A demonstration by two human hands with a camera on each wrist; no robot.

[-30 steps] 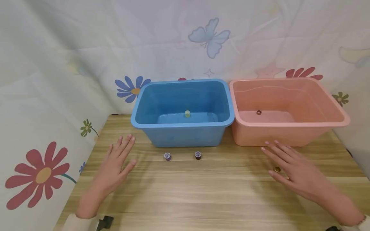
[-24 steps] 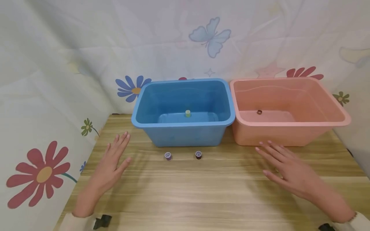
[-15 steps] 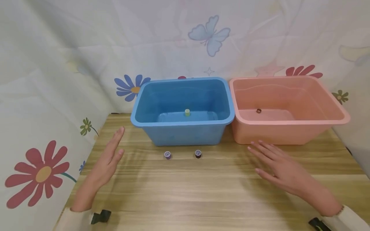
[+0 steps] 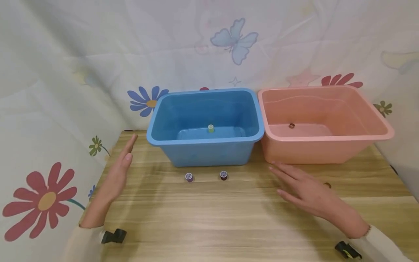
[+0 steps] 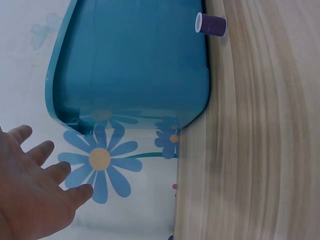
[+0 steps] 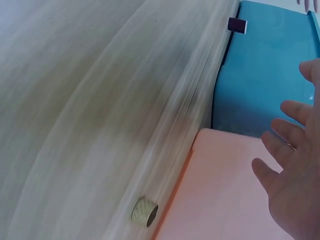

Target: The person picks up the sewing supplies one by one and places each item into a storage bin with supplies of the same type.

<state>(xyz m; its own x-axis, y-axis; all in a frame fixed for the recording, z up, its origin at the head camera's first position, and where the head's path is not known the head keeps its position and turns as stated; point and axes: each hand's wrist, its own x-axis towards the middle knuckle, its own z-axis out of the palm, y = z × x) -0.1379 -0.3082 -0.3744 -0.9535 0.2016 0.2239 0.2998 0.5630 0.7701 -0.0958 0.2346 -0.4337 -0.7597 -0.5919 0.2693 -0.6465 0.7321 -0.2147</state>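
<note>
My left hand (image 4: 114, 178) hovers over the table's left side, fingers straight and holding nothing, left of the blue bin (image 4: 209, 153). My right hand (image 4: 307, 191), also bare with fingers extended, hangs over the table in front of the pink bin (image 4: 304, 151). Between the hands, two small spool-like cylinders with pale tops stand before the blue bin: a purple one (image 4: 189, 177) and a darker one (image 4: 223, 175). Just behind the right hand lies a small gold-brown ring (image 4: 327, 185), which appears hollow with a textured side in the right wrist view.
Inside the blue bin sits a pale green small cylinder (image 4: 211, 128). A brown ring (image 4: 291, 125) lies in the pink bin. Both bins stand side by side at the back of the wooden table (image 4: 203, 222), against a patterned cloth (image 4: 183, 43).
My left hand has shifted left and turned edge-on. The right hand has drifted left, and the gold-brown ring now shows on its other side. Bins and cylinders stay in place.
</note>
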